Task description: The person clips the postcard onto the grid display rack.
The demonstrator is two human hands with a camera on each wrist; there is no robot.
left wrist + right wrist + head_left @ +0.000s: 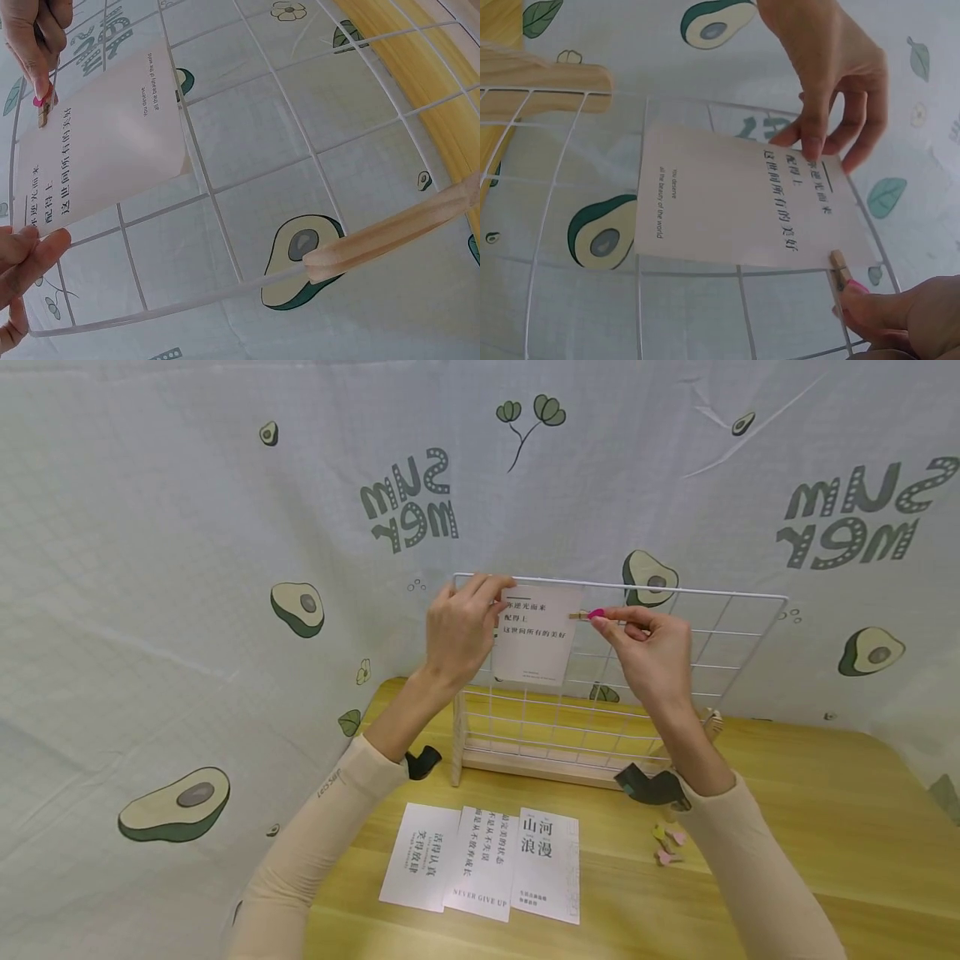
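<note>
A yellow wood-grain table (817, 852) fills the lower frame before an avocado-print cloth (187, 635); three text cards (477, 864) lie lower centre, small clips (664, 857) lower right. At centre, in front of a white wire grid (712, 593), the left hand (461, 628) pinches a printed card (534, 647) by its left edge, the right hand (654, 650) a pink-heart clothespin (580, 616) at its right; the right forearm (693, 743) hides some wires.

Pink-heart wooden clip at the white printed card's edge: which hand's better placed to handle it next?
Right, I'd say: the right hand pinches the pink-heart wooden clip at the right edge of the white printed card. The left hand holds the card's upper left side, so seems better suited to steadying.
</note>
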